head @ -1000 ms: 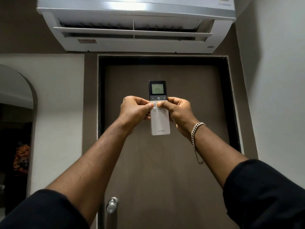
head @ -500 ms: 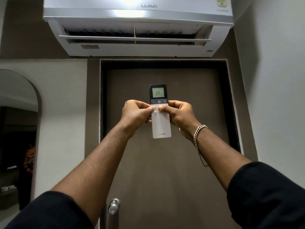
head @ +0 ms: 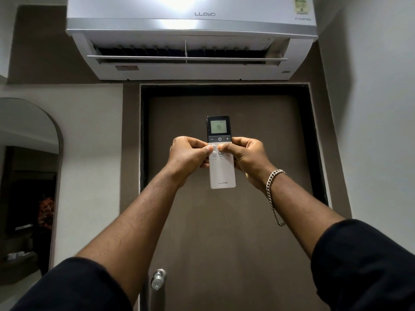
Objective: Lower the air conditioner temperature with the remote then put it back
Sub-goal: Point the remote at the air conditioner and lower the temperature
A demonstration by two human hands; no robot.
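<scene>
The white remote (head: 222, 176) with a dark top and a lit screen reading 19 is held upright at arm's length in front of the door. My left hand (head: 187, 157) grips its left side, thumb on the white buttons below the minus key. My right hand (head: 246, 157) grips its right side, thumb on the button rows too. The white wall-mounted air conditioner (head: 190, 37) hangs above the door with its flap open.
A brown door (head: 229, 221) with a metal knob (head: 158, 279) fills the middle. An arched mirror (head: 27, 187) is on the left wall. A plain white wall (head: 370, 131) stands close on the right. A chain bracelet (head: 272, 189) hangs from my right wrist.
The screen reading has dropped from 22 to 19. Both hands keep their hold on the remote, sitting slightly lower in view as the camera tilts up.
</scene>
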